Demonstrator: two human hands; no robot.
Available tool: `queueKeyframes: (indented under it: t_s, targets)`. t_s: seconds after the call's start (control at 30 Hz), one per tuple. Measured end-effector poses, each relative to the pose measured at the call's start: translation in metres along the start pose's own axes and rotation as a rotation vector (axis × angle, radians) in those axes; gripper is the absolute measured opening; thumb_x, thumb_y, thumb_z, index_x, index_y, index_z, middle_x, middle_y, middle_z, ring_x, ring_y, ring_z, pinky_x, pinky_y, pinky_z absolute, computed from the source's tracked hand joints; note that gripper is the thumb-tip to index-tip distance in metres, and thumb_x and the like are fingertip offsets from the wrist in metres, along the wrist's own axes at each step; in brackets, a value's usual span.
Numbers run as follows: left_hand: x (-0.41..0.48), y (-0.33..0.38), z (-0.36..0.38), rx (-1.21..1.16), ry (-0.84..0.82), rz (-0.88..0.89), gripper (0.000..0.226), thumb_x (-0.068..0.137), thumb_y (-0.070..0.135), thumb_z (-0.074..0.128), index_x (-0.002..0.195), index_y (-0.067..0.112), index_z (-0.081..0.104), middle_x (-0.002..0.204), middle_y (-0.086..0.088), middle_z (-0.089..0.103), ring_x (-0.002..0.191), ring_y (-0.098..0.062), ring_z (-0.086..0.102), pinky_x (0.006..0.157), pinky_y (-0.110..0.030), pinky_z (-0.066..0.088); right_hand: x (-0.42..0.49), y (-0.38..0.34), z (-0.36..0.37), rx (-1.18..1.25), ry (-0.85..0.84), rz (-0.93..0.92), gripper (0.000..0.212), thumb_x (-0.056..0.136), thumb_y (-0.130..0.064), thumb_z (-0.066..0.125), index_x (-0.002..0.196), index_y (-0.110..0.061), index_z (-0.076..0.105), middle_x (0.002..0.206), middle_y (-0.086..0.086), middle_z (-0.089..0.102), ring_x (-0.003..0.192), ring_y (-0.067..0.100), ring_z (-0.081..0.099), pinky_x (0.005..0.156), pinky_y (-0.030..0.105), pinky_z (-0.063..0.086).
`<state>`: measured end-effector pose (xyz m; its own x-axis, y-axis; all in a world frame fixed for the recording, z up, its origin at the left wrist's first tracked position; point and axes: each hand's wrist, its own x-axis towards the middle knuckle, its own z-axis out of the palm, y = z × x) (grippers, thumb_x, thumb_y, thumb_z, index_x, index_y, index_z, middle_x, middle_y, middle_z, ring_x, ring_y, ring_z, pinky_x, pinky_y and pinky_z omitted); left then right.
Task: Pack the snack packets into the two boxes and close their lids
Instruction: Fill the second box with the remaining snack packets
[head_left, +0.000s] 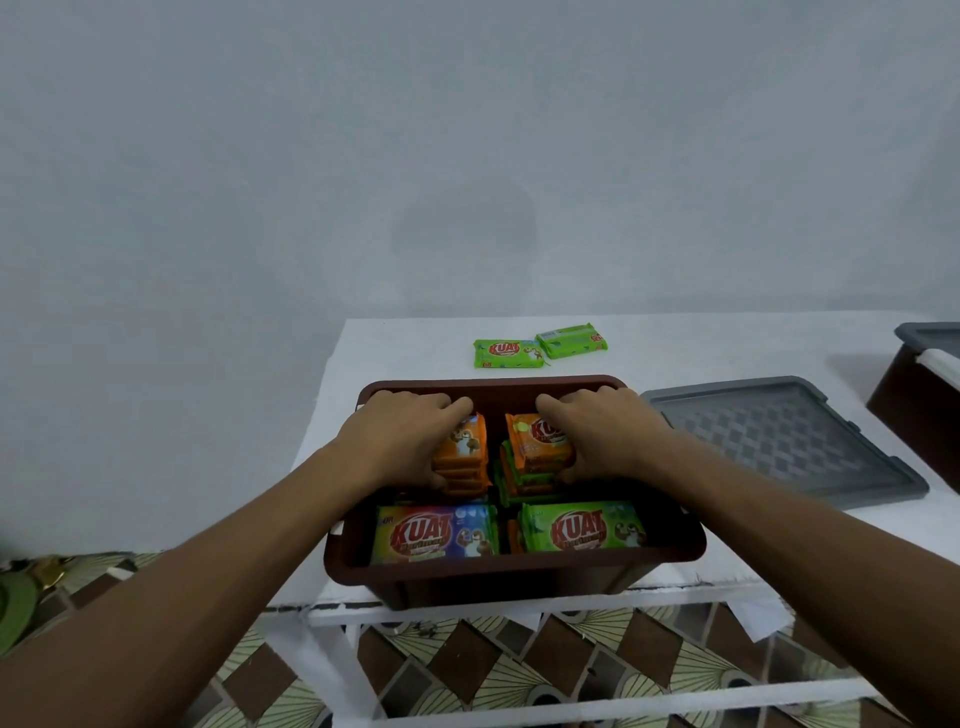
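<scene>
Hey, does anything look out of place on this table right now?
Only two green snack packets stand out: they lie loose on the white table behind the brown box, at different angles and not yet packed. Nothing looks spilled or damaged.

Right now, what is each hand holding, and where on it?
The left hand grips the left orange packet stack from above, by its far and near ends; right hand grips the right orange packet stack likewise.

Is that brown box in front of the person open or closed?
Open. The brown plastic box has no lid; snack packets show inside, and a grey plastic lid lies flat on the white table beside it.
</scene>
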<state>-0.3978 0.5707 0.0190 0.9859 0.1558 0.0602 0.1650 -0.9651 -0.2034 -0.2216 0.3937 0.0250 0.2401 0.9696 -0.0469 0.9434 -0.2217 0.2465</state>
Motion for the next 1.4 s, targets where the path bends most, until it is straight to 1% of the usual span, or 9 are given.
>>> queueKeyframes:
  t_s: [0.43,0.63,0.8,0.9,1.03,1.1,1.2,1.27,1.4]
  targets:
    - [0.004,-0.001,0.0,0.005,-0.054,-0.014,0.083,0.068,0.065,0.072,0.131,0.03,0.031,0.12,0.006,0.058,0.101,-0.016,0.061,0.076,-0.031,0.052,-0.002,0.007,0.002,0.166,0.058,0.036,0.064,0.06,-0.083,0.06,0.088,-0.033,0.035,0.085,-0.009,0.061,0.075,0.015,0.056,0.062,0.031,0.045]
    - [0.012,-0.003,-0.003,-0.038,-0.18,-0.01,0.086,0.064,0.067,0.074,0.129,0.029,0.033,0.117,0.005,0.058,0.101,-0.017,0.058,0.08,-0.032,0.051,0.001,0.009,0.004,0.186,0.064,0.044,0.06,0.063,-0.08,0.062,0.09,-0.032,0.038,0.088,-0.009,0.061,0.077,0.015,0.056,0.063,0.031,0.046]
    - [0.016,-0.013,-0.023,-0.195,-0.164,0.023,0.064,0.063,0.084,0.055,0.096,0.03,0.046,0.082,0.013,0.058,0.072,-0.006,0.053,0.064,-0.029,0.048,0.002,0.016,-0.004,0.273,-0.026,-0.014,0.059,0.063,-0.079,0.064,0.092,-0.033,0.043,0.085,-0.012,0.058,0.075,0.011,0.053,0.059,0.028,0.035]
    - [0.033,-0.019,-0.04,-0.27,0.005,0.054,0.04,0.085,0.068,0.047,0.089,0.028,0.049,0.067,0.013,0.053,0.063,-0.007,0.051,0.06,-0.031,0.046,0.009,0.036,-0.016,0.492,0.021,-0.081,0.037,0.077,-0.066,0.063,0.088,-0.031,0.056,0.07,-0.015,0.059,0.065,0.001,0.054,0.059,0.026,0.042]
    - [0.088,-0.027,-0.046,-0.229,0.115,0.047,0.019,0.094,0.046,0.051,0.092,0.027,0.05,0.07,0.014,0.047,0.069,-0.009,0.046,0.056,-0.028,0.034,0.032,0.085,-0.01,0.708,0.381,-0.019,0.007,0.088,-0.025,0.065,0.082,-0.028,0.062,0.062,-0.015,0.056,0.059,0.007,0.055,0.06,0.031,0.047]
    - [0.119,-0.032,-0.037,-0.263,0.088,0.02,0.017,0.093,0.041,0.054,0.092,0.025,0.053,0.074,0.013,0.05,0.073,-0.011,0.048,0.056,-0.027,0.032,0.05,0.116,0.005,0.738,0.394,0.076,0.016,0.087,-0.018,0.064,0.081,-0.032,0.059,0.066,-0.013,0.058,0.061,0.012,0.056,0.064,0.038,0.051]
    - [0.166,-0.039,-0.014,-0.255,-0.031,0.0,0.016,0.093,0.041,0.056,0.093,0.025,0.052,0.09,0.011,0.054,0.087,-0.015,0.052,0.065,-0.03,0.039,0.077,0.16,0.04,0.631,0.22,0.182,0.018,0.087,-0.017,0.06,0.085,-0.035,0.057,0.083,-0.011,0.066,0.077,0.016,0.061,0.075,0.041,0.053]
    - [0.192,-0.041,0.002,-0.229,-0.134,-0.021,0.02,0.093,0.043,0.055,0.103,0.026,0.053,0.104,0.008,0.055,0.099,-0.018,0.053,0.076,-0.034,0.044,0.092,0.177,0.063,0.533,0.108,0.21,0.016,0.088,-0.019,0.06,0.1,-0.029,0.061,0.104,-0.007,0.065,0.099,0.02,0.06,0.087,0.038,0.049]
    - [0.233,-0.041,0.034,-0.165,-0.343,-0.061,0.04,0.092,0.043,0.057,0.124,0.022,0.048,0.123,0.0,0.053,0.111,-0.023,0.052,0.087,-0.039,0.046,0.118,0.191,0.088,0.387,-0.014,0.186,0.05,0.091,-0.026,0.06,0.139,-0.023,0.045,0.141,-0.002,0.047,0.128,0.02,0.042,0.101,0.036,0.037]
